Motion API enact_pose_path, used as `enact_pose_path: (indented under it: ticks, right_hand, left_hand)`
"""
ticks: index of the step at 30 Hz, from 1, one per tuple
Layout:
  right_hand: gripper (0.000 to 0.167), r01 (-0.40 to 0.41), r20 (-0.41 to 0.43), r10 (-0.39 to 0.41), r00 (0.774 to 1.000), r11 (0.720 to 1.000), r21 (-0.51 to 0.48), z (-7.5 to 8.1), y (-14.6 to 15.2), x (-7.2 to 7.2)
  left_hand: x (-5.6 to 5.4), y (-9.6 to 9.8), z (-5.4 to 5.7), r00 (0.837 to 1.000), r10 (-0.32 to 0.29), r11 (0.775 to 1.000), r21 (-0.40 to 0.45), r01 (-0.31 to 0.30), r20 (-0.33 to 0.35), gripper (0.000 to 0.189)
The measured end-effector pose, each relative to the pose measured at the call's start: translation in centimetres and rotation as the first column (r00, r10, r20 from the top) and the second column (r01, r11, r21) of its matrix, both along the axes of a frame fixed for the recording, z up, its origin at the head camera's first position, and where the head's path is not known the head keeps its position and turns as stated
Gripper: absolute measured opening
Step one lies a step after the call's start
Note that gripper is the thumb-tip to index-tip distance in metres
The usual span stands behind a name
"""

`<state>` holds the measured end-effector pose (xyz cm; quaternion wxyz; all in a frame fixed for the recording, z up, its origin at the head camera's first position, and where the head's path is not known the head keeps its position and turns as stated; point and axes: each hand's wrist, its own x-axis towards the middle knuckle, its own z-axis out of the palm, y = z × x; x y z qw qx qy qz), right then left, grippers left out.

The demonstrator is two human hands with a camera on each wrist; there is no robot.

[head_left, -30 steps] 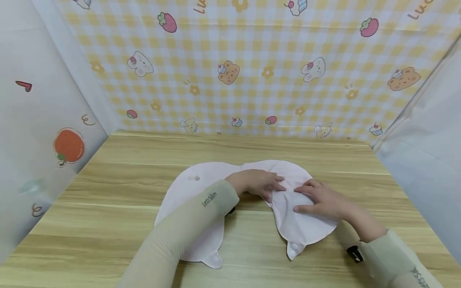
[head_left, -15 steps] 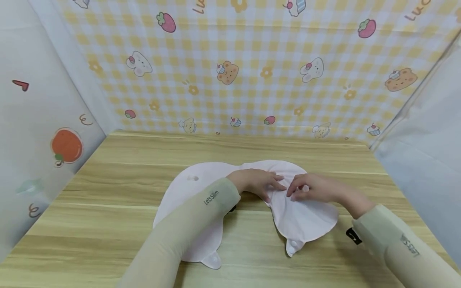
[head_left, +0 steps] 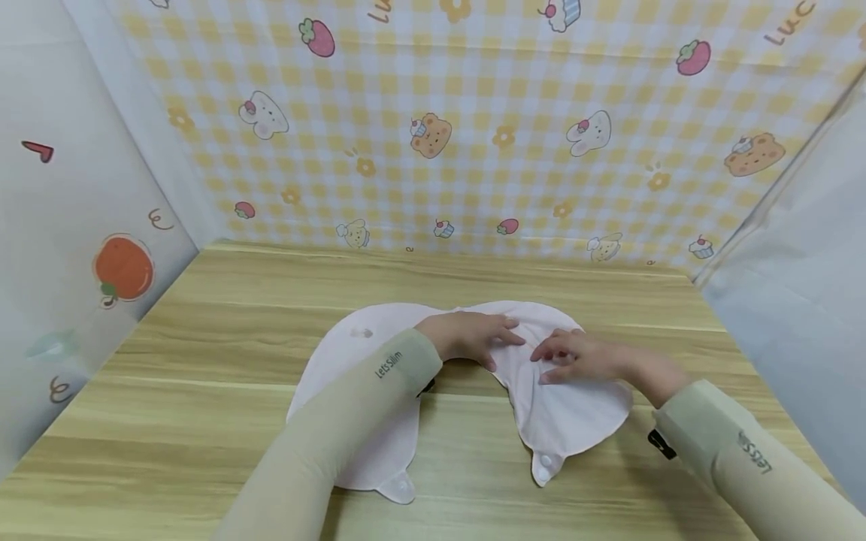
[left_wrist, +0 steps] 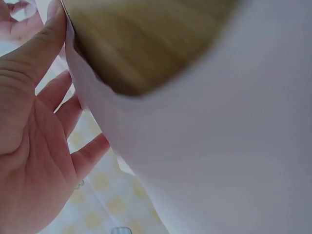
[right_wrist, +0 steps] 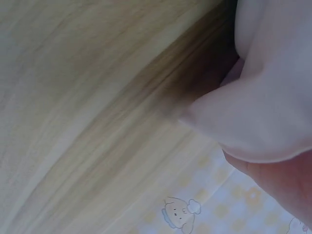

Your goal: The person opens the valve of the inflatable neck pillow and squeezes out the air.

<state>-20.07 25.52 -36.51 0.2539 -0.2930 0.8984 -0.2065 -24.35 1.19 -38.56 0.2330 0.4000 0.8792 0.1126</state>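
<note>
A pale pink U-shaped cloth (head_left: 379, 319) with a snap tab at each end lies on the wooden table, curved side away from me. My left hand (head_left: 467, 334) reaches across its left half and rests on the cloth beside the inner curve, fingers spread and fairly straight. In the left wrist view, the left thumb (left_wrist: 41, 46) lies along the cloth's inner edge. My right hand (head_left: 578, 357) pinches the rumpled right half between thumb and fingers, with folds running down to the right snap tab (head_left: 544, 462). The right wrist view hides its fingertips behind the cloth (right_wrist: 278, 107).
The wooden table (head_left: 203, 338) shows all round the cloth. A yellow checked backdrop (head_left: 473, 90) rises behind it, with pale sheets (head_left: 68, 225) at both sides. A black clip (head_left: 661, 443) hangs under the right sleeve.
My right hand has come inward from a spread position on the cloth, its fingers drawing together. The left hand has shifted slightly left. The right half is a little more creased.
</note>
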Motion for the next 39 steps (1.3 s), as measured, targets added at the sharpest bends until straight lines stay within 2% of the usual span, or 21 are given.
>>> enact_pose_path:
  ticks: [4, 8, 10, 13, 15, 18, 22, 25, 27, 33, 39]
  right_hand:
    - [0.042, 0.027, 0.004, -0.027, 1.000, 1.000, 0.002, -0.2, 0.1, 0.1]
    - [0.044, 0.021, -0.040, -0.022, 0.999, 0.999, -0.027, -0.4, 0.5, 0.1]
    - [0.038, -0.003, -0.106, -0.004, 0.994, 0.998, -0.067, -0.5, 0.8, -0.2]
    - [0.027, -0.048, -0.243, 0.021, 0.970, 0.993, -0.104, -0.5, 1.1, -0.9]
    - [0.022, -0.061, -0.316, 0.029, 0.948, 0.994, -0.092, -0.3, 1.0, -1.6]
    - [0.025, -0.065, -0.356, 0.052, 0.933, 0.997, -0.027, -0.2, 0.6, -2.3]
    - [0.039, -0.061, -0.322, 0.086, 0.943, 0.994, 0.086, -0.3, -0.3, -2.8]
    - [0.051, -0.042, -0.269, 0.079, 0.960, 0.989, 0.144, -0.4, -0.9, -2.9]
    - [0.059, -0.028, -0.241, 0.066, 0.968, 0.987, 0.156, -0.5, -1.2, -2.9]
    - [0.079, -0.035, -0.213, 0.072, 0.974, 0.985, 0.172, -0.7, -2.1, -3.0]
    - [0.086, -0.029, -0.196, 0.063, 0.979, 0.984, 0.174, -0.9, -2.4, -3.1]
  left_hand:
    - [-0.3, -1.1, -0.2, 0.998, 0.042, 0.999, 0.016, -0.043, 0.056, 0.065]
    - [-0.6, -1.9, -0.5, 0.995, 0.032, 0.999, 0.033, -0.035, 0.090, 0.063]
    - [-0.7, -2.1, -0.6, 0.996, 0.015, 0.999, 0.031, -0.018, 0.085, 0.063]
    - [-0.7, -2.2, -0.7, 0.998, 0.006, 1.000, 0.023, -0.007, 0.070, 0.061]
    - [-0.8, -2.2, -0.6, 0.998, 0.016, 1.000, 0.017, -0.017, 0.065, 0.060]
    - [-0.7, -2.2, -0.5, 0.997, 0.039, 0.999, 0.020, -0.040, 0.073, 0.060]
    - [-0.6, -2.0, -0.3, 0.996, 0.052, 0.998, 0.025, -0.054, 0.070, 0.060]
    - [-0.6, -1.9, -0.3, 0.997, 0.046, 0.999, 0.026, -0.048, 0.055, 0.060]
    - [-0.6, -1.8, -0.2, 0.998, 0.044, 0.999, 0.028, -0.046, 0.051, 0.061]
    - [-0.6, -1.9, 0.1, 0.998, 0.048, 0.998, 0.030, -0.049, 0.042, 0.064]
    - [-1.1, -2.5, 0.3, 0.999, 0.040, 0.999, -0.030, -0.040, 0.002, 0.068]
